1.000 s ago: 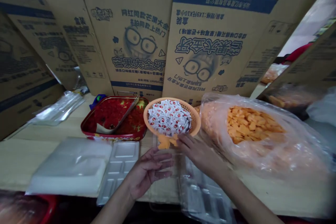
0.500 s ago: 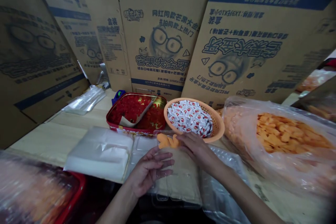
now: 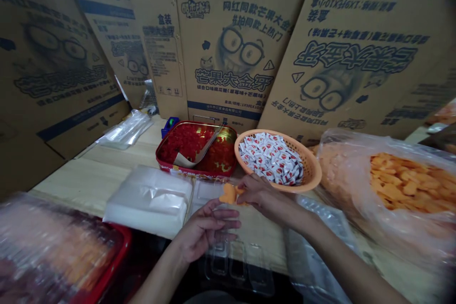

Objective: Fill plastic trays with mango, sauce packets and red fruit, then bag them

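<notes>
A clear plastic tray with moulded wells lies in front of me, its near end over the table's edge. My left hand holds its left side, the thumb along the edge and the fingers spread against the plastic. At the tray's far end are small orange marshmallows. My right hand pinches one of these between thumb and fingers, palm down. Its exact shape is partly hidden by the fingers. More orange marshmallows fill a large clear bag on the right.
Behind the tray stand a red tin of red bits with a scoop, and an orange basket of small white sachets. Clear bags lie left, more trays right. A red crate is near left; cartons wall the back.
The view has shifted, so things sit farther right. My right hand has closed its fingers around an orange marshmallow at the tray's far end. My left hand stays by the tray.
</notes>
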`<state>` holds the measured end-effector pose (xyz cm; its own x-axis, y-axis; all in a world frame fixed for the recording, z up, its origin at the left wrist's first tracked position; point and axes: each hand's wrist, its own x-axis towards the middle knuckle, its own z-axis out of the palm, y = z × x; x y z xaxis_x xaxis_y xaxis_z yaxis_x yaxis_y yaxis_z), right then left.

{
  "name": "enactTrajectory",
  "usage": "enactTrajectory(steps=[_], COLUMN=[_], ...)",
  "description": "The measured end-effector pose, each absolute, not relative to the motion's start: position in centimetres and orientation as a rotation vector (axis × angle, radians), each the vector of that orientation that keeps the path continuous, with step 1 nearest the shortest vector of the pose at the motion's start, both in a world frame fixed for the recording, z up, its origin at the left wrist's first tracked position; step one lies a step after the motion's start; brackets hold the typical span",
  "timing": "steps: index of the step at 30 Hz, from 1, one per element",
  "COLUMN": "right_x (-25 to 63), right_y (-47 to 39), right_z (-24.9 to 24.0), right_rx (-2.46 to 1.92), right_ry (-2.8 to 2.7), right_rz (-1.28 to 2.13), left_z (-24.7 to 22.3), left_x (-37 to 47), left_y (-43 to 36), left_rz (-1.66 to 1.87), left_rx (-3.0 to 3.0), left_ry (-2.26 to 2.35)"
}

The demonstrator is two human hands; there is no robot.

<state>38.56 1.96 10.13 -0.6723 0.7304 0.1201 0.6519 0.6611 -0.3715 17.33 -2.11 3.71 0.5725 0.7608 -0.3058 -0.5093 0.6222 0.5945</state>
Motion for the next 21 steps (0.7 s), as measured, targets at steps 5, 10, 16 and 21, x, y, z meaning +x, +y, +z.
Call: enactTrajectory(steps=[5, 10, 16, 21], right_x=[38.1, 36.4, 39.2, 46.9], right_y=[1.8, 1.1, 3.4, 9.6], right_z=[9.9, 9.8, 8.9, 7.5], right_rx=[-1.167, -1.148, -1.187, -1.987], right_ry=[-2.544, -2.543, -2.346, -2.042], right_rz=[0.467, 0.262, 0.344, 0.241], left_z=[3.4, 3.3, 3.1, 2.7], left_x=[17.3, 17.7, 17.0, 15.7], left_y=[-2.2, -2.3, -2.3, -2.0], left_rz=[0.793, 0.791, 0.804, 0.839], left_rx=[0.446, 0.466, 0.444, 0.46], left_ry=[0.579, 0.547, 0.523, 0.497])
